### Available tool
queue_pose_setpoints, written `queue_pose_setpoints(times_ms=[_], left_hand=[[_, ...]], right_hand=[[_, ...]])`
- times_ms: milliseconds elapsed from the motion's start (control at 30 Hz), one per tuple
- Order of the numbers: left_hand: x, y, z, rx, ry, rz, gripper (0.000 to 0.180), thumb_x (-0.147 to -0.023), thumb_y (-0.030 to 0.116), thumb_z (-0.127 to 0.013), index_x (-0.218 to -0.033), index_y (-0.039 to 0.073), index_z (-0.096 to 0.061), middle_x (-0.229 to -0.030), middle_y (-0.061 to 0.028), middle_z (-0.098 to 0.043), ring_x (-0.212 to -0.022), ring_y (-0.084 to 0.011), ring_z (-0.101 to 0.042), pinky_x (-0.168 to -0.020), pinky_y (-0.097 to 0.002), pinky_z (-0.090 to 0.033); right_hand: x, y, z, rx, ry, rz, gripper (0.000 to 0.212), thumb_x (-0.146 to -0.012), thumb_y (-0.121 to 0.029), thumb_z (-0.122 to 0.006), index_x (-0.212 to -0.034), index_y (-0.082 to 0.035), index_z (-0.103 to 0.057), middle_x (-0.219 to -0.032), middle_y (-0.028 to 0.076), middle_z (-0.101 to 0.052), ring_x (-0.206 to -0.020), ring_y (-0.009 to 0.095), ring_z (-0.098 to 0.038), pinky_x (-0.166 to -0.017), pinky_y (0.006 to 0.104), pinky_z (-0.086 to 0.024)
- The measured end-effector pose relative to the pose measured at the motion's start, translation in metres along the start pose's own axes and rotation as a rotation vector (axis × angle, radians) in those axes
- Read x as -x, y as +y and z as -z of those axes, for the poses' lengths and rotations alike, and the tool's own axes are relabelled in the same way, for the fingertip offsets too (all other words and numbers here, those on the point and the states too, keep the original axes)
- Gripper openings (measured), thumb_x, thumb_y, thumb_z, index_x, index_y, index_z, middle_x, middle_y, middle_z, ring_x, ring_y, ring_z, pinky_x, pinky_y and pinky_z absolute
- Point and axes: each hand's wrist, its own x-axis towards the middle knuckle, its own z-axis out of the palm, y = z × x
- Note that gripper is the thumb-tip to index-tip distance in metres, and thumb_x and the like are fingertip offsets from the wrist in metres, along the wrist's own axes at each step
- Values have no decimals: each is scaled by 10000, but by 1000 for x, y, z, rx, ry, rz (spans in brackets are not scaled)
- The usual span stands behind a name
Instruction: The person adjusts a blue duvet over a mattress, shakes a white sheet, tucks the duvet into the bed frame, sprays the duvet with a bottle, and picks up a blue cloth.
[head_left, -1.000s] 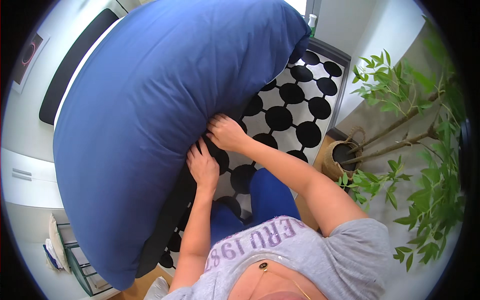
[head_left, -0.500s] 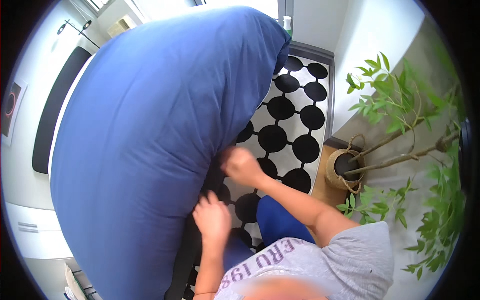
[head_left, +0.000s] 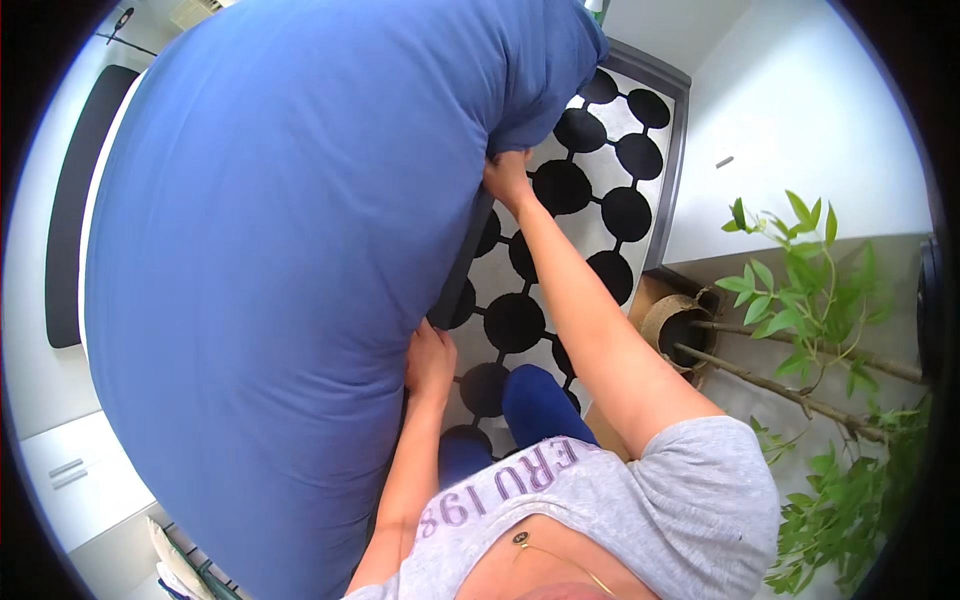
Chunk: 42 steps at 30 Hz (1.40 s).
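While the big blue beanbag [head_left: 290, 270] fills the left, hiding the floor there, both hands grip its edge: right hand [head_left: 507, 177] high, left hand [head_left: 430, 362] low. A spotted rug [head_left: 600, 215] and potted plant [head_left: 690, 325] lie right.

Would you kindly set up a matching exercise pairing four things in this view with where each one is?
Things:
1. left hand
2. right hand
3. potted plant
4. spotted rug

Places:
A. on the floor under the big blue cushion
B. at the cushion's far end, arm stretched out
C. by the white wall on the right
D. on the cushion's near edge, close to the body

Pairs: 1-D, 2-B, 3-C, 4-A
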Motion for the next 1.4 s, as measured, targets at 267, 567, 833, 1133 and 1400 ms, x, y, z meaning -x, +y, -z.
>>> queue_pose_setpoints(times_ms=[267,567,833,1133,1400], left_hand=[[28,26,28,108,-1,-270,500,-776,89,-507,-1221,-97,-374,-1186,-309,-460,-1066,-414,-490,-897,-420,-406],[-15,37,24,181,88,-99,541,-846,182,-523,-1271,-85,-322,-1251,-313,-379,-1144,-457,-397,-936,-467,-354],[-69,36,15,296,-21,-23,446,-919,315,-418,-1125,-76,-477,-1099,-297,-519,-1051,-421,-484,-877,-460,-385],[-62,8,-4,167,157,-141,376,-901,260,-440,-1096,-56,-493,-1063,-271,-545,-997,-416,-514,-864,-450,-392],[-12,73,48,-6,-34,-334,500,-801,196,-571,-1183,-87,-419,-1212,-278,-435,-1102,-412,-437,-913,-448,-376]], right_hand=[[56,-44,43,-69,27,-221,109,-697,-10,-600,-717,0,-493,-622,219,-543,-626,416,-555,-566,433,-435],[37,-71,64,291,-656,711,399,-635,-129,-584,-1014,-4,-568,-1001,159,-588,-1005,357,-519,-968,442,-366],[45,-43,-10,-416,-824,-113,491,-828,-332,-460,-1250,-81,-458,-1306,113,-458,-1209,273,-413,-1019,390,-302],[20,-101,72,428,-1062,181,312,-726,-187,-534,-964,-5,-617,-1059,193,-590,-964,376,-560,-808,419,-475],[-78,-38,48,-383,-513,-889,515,-858,-406,-430,-1170,1,-477,-1118,157,-536,-979,284,-548,-754,392,-462]])
